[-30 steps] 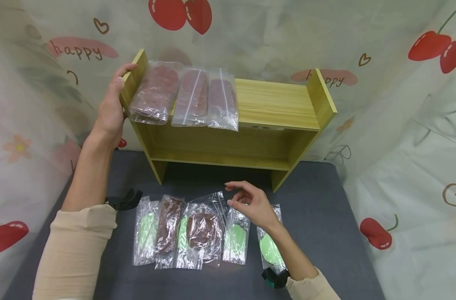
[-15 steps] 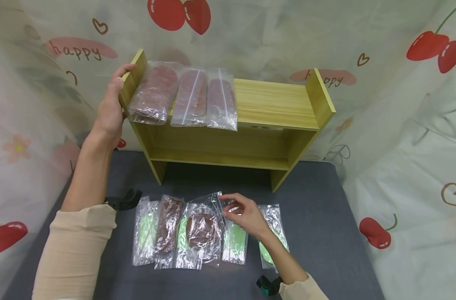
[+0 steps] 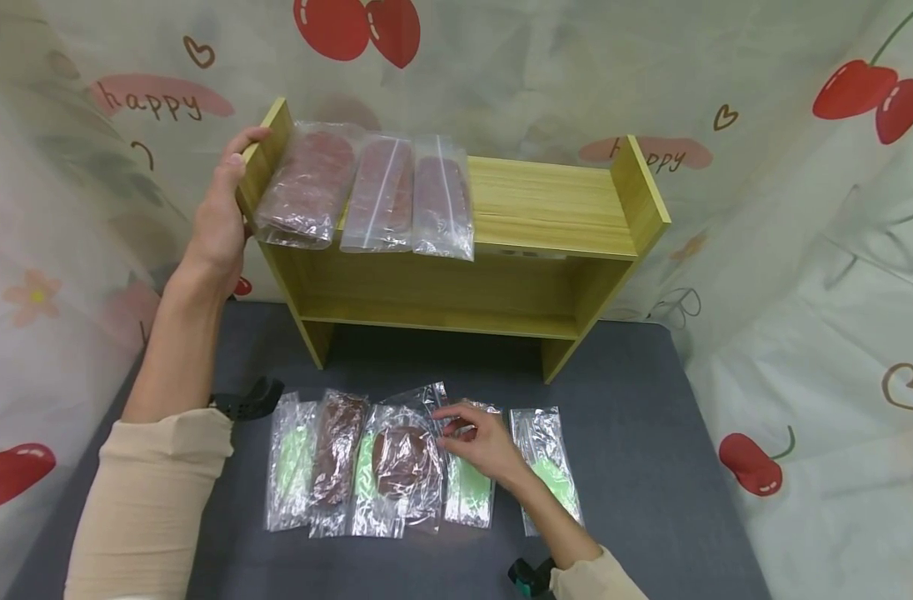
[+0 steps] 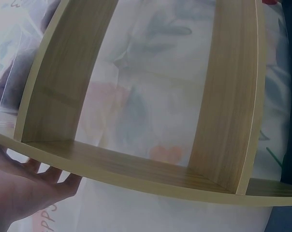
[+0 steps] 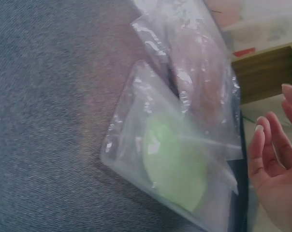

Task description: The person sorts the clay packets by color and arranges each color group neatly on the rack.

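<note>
My left hand (image 3: 220, 204) grips the upper left side panel of a two-tier wooden shelf (image 3: 554, 204); in the left wrist view its fingers (image 4: 64, 186) bend around the panel edge. Just over the row of bags, my right hand (image 3: 482, 446) has bent, parted fingers and holds nothing. The fingertips are at the right edge of a clear bag with a round brown item (image 3: 404, 462); whether they touch it I cannot tell. Beneath the hand is a bag with a green item (image 3: 471, 492), partly hidden. In the right wrist view the fingers (image 5: 276, 140) are apart from the bags.
Three zip bags with reddish-brown contents (image 3: 381, 192) lie side by side on the top board. On the dark table (image 3: 636, 467) are more bags: a brown one (image 3: 339, 450), a green one at left (image 3: 294, 462) and a green one at right (image 3: 546, 467). A patterned curtain surrounds the table.
My right hand has moved left and towards me, from above the gap between bags to the right edge of the brown-item bag. My left hand stays on the shelf panel.
</note>
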The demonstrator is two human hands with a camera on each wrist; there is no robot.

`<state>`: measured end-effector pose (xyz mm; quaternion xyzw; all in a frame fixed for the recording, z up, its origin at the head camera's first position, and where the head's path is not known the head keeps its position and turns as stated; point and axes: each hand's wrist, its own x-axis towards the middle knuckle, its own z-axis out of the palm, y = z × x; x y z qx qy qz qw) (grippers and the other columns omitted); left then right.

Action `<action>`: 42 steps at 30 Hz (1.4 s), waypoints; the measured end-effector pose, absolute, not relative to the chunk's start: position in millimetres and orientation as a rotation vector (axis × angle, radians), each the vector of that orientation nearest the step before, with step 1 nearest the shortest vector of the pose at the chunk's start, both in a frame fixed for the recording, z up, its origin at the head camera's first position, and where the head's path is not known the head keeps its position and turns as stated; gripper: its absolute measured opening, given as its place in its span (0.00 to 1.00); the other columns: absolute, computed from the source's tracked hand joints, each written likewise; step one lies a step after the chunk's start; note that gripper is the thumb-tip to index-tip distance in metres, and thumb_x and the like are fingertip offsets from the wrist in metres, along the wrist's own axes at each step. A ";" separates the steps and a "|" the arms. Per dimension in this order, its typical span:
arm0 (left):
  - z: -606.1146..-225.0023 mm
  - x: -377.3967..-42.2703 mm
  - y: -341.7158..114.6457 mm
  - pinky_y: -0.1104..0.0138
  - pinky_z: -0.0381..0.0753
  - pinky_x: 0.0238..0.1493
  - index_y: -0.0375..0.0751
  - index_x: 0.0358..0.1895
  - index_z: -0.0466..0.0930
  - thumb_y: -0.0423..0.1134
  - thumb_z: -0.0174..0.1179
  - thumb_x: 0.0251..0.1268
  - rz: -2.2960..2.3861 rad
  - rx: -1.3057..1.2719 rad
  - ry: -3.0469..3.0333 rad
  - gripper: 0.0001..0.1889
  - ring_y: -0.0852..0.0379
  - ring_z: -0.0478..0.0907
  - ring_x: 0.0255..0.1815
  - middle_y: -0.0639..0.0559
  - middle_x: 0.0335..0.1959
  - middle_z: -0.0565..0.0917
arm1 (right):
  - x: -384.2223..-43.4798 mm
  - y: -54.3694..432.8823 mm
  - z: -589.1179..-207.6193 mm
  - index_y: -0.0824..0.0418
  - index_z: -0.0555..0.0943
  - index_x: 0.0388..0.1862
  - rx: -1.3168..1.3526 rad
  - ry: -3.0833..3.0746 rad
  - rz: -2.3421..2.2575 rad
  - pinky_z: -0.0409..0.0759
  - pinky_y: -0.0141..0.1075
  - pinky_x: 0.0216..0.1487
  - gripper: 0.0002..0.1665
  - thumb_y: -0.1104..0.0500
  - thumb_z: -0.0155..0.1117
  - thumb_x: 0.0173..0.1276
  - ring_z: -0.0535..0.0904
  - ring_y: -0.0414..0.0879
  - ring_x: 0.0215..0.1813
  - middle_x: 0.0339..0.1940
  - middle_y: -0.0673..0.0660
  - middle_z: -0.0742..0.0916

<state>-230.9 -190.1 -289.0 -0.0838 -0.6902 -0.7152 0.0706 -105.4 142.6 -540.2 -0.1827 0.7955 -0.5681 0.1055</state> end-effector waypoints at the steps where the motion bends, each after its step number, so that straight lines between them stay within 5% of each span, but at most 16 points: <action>1: -288.8 -230.8 -190.0 0.57 0.60 0.50 0.63 0.70 0.66 0.50 0.30 0.79 -2.157 -0.253 -2.070 0.23 0.53 0.64 0.52 0.50 0.59 0.62 | -105.0 142.1 -541.9 0.62 0.83 0.56 -0.542 2.364 -1.649 0.82 0.37 0.44 0.21 0.64 0.73 0.62 0.83 0.53 0.46 0.50 0.60 0.84; 13: -288.8 -231.5 -189.4 0.60 0.65 0.44 0.60 0.69 0.66 0.48 0.31 0.78 -2.194 -0.260 -2.033 0.23 0.52 0.67 0.47 0.49 0.54 0.65 | -102.9 135.9 -559.1 0.54 0.83 0.57 -0.546 2.551 -1.365 0.78 0.32 0.32 0.26 0.54 0.76 0.59 0.79 0.43 0.34 0.42 0.53 0.85; 20: -289.7 -231.1 -189.7 0.58 0.64 0.46 0.62 0.69 0.66 0.49 0.31 0.78 -2.197 -0.260 -2.040 0.23 0.52 0.67 0.47 0.49 0.55 0.65 | -102.3 130.2 -567.9 0.54 0.82 0.58 -0.605 2.599 -1.277 0.78 0.33 0.41 0.28 0.53 0.77 0.58 0.81 0.44 0.42 0.57 0.50 0.83; 32: -289.2 -231.8 -188.8 0.59 0.64 0.47 0.62 0.70 0.66 0.49 0.31 0.79 -2.207 -0.258 -2.033 0.23 0.53 0.67 0.48 0.49 0.55 0.66 | -95.6 116.3 -579.3 0.54 0.76 0.66 -0.638 2.809 -0.958 0.76 0.40 0.49 0.43 0.44 0.80 0.52 0.77 0.44 0.49 0.56 0.51 0.80; 42: -290.1 -231.0 -189.0 0.62 0.67 0.44 0.61 0.70 0.66 0.49 0.31 0.79 -2.221 -0.263 -2.016 0.23 0.53 0.68 0.46 0.48 0.52 0.68 | -95.6 112.2 -581.1 0.58 0.71 0.70 -0.640 2.882 -0.874 0.78 0.36 0.45 0.51 0.46 0.82 0.49 0.76 0.41 0.43 0.48 0.50 0.82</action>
